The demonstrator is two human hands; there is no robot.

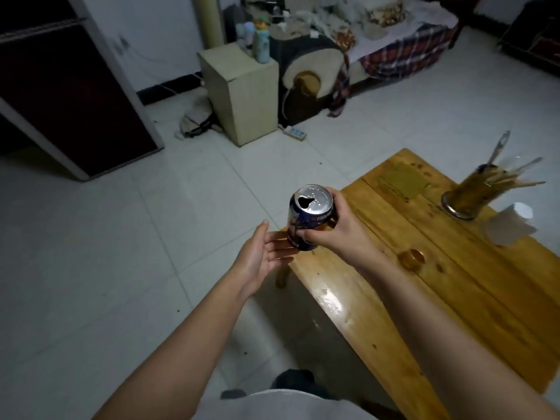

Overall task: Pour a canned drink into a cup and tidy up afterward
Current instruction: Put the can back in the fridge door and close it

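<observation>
Gripping the opened can point(312, 219) upright prevents spillage; right hand point(333, 228) wraps it at the tabletop point(454, 283) corner, left hand point(260, 256) flat-open beside.

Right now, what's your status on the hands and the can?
Right hand grips the opened can, upright, at the table's corner. Left hand open, fingers beside the can's base. Small glass on the table, apart from the can. Nothing between them.

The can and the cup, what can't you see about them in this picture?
Head view only:
- Can: how much drink is left, hidden by its walls; the label is partly covered by the right hand and blurred.
- Left hand: whether its fingertips touch the can.
- White cup: its inside, blurred and turned away.
</observation>
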